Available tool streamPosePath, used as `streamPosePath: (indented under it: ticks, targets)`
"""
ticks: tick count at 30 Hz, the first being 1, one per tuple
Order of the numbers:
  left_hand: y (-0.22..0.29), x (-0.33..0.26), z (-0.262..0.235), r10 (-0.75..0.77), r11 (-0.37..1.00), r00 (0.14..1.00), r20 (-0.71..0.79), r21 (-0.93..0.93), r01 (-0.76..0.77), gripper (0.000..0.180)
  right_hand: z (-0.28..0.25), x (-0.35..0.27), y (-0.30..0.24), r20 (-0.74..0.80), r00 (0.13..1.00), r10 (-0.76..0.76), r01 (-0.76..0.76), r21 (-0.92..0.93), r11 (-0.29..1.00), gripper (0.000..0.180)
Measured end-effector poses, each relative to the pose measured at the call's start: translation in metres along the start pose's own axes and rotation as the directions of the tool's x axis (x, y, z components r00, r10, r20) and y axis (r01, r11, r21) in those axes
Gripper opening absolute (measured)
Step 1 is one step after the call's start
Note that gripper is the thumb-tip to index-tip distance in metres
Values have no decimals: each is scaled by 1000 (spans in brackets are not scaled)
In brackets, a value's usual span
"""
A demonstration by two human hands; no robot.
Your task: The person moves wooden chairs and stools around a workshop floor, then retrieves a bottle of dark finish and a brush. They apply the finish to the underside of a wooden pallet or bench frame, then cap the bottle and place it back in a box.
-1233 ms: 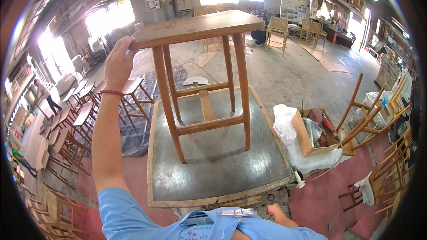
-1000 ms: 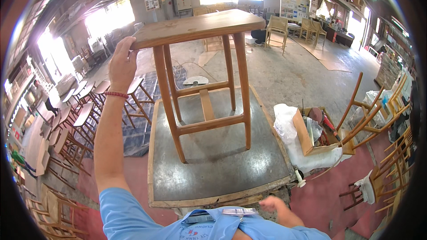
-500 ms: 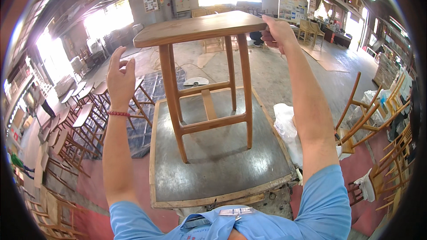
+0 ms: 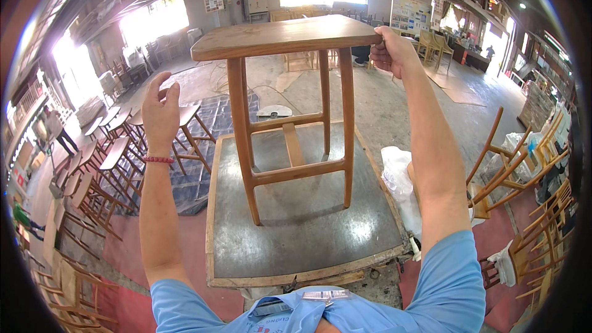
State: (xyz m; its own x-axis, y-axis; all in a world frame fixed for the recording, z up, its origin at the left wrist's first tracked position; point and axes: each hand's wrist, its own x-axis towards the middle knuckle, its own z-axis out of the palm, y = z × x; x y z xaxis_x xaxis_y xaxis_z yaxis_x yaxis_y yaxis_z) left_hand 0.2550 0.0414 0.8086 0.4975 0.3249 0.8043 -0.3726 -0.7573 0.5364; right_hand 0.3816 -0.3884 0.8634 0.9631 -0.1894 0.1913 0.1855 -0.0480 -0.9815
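Note:
A tall brown wooden stool (image 4: 285, 179) stands upright on a dark-topped work table (image 4: 296, 246) with a wooden border. Its flat seat is at the height of my hands, and rails join the splayed legs. With fingers curled at the right end of the seat, my right hand (image 4: 390, 52) grips the edge; the thumb lies near the top. My left hand (image 4: 161, 111), wearing a red bead bracelet (image 4: 158, 160) at the wrist, is raised in the air left of the stool. Its fingers are apart and loosely bent, holding nothing and not touching the seat.
Rows of similar stools (image 4: 117, 154) stand at the left, some on a dark sheet. White plastic wrapping (image 4: 398, 176) lies beside the table's right edge. Upturned wooden chair frames (image 4: 502, 160) crowd the right. A person (image 4: 58, 129) stands at the far left.
My left hand has drawn a little farther from the seat, to the left and slightly down. The right hand stays at the seat's end, and the whole view has shifted slightly.

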Motion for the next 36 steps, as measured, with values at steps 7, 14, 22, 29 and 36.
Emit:
streamPosePath:
  ticks: [7, 14, 22, 29, 36]
  targets:
    - [-10, -11, 33, -88, 995, 995, 47, -40, 90, 37, 6, -6, 1, -43, 998, -43, 45, 55, 997, 40]
    - [-45, -93, 119, -247, 957, 948, 200, -101, 271, 44, -38, -71, 94, 263, 964, -36, 3, 127, 992, 38]
    - [-83, -159, 151, -531, 833, 821, 209, -45, 551, 30, -172, -382, 447, 102, 513, 852, -858, 23, 514, 34]
    - [-80, -152, 154, -489, 849, 858, 159, -138, 510, 28, -254, -557, 557, -133, 107, 985, -993, 38, 113, 36]
    - [-111, -147, 153, -410, 870, 901, 144, 359, 338, 35, -270, -474, 589, -363, 304, 881, -557, 682, 474, 32]
